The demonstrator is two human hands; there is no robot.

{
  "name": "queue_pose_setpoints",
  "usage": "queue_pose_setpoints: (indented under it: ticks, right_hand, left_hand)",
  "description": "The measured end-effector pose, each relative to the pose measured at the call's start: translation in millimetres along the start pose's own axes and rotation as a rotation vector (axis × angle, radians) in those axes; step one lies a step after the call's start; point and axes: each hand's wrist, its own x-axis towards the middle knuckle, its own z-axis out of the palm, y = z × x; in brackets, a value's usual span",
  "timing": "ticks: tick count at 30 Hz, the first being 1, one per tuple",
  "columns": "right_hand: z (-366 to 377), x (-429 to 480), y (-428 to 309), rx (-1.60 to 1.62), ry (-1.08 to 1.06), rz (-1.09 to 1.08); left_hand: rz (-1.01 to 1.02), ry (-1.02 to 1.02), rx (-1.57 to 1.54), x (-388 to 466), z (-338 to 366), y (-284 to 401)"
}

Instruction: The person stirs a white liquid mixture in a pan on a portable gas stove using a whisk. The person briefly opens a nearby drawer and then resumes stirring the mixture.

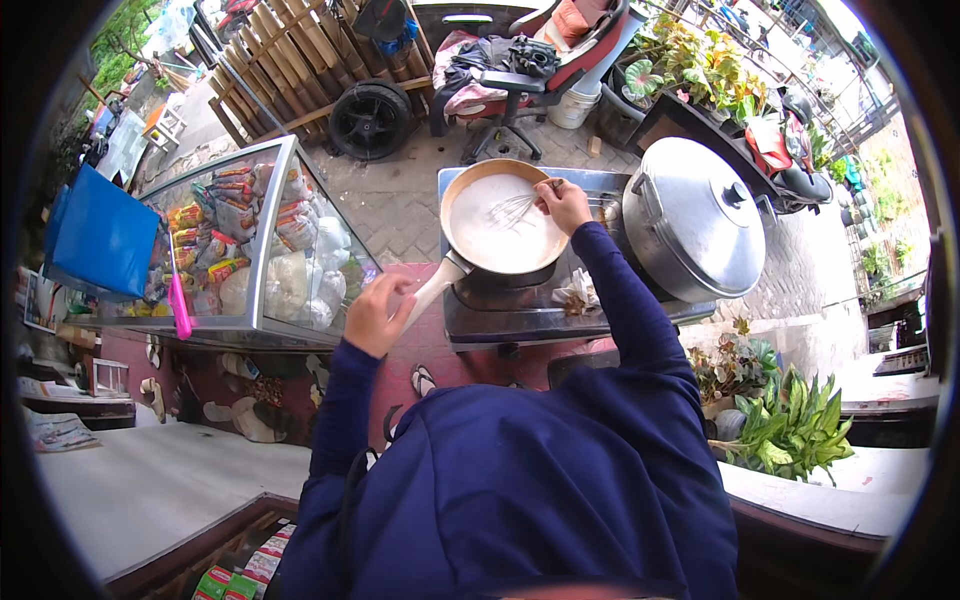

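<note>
A frying pan (504, 264) with a tan rim and a pale handle sits on the left burner of a metal gas stove (517, 321). White liquid (495, 234) fills much of it. My right hand (561, 204) grips a wire whisk (511, 210), whose wires dip into the liquid. Beside the pan handle (431, 292) is my left hand (380, 313), thumb and fingers apart; it looks loose around or just next to the handle, with no firm hold visible. A crumpled whitish cloth or paper (577, 292) lies on the stove front.
A large lidded aluminium pot (694, 225) occupies the stove's right side. On the left stands a glass display case (262, 240) of packaged goods, with a pink-handled tool (178, 304) against it. Beyond the stove are an office chair (510, 82) and a wheel (370, 120). Potted plants (787, 427) are at right.
</note>
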Motion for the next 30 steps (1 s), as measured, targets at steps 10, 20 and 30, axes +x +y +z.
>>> queue_pose_setpoints:
  ticks: [10, 20, 30]
  right_hand:
    - [0.1, 49.3, 0.0, -0.079, -0.174, 0.151]
    - [7.6, 76.7, -6.4, -0.392, -0.149, 0.116]
    - [12.6, 86.2, -15.8, -0.196, -0.309, 0.257]
  left_hand:
    - [-0.519, -0.107, -0.046, -139.4, 23.5, -94.0]
    - [-1.004, -0.256, -0.201, -297.1, 83.0, -193.1]
    - [-1.587, -0.273, -0.302, -439.1, 130.5, -236.7]
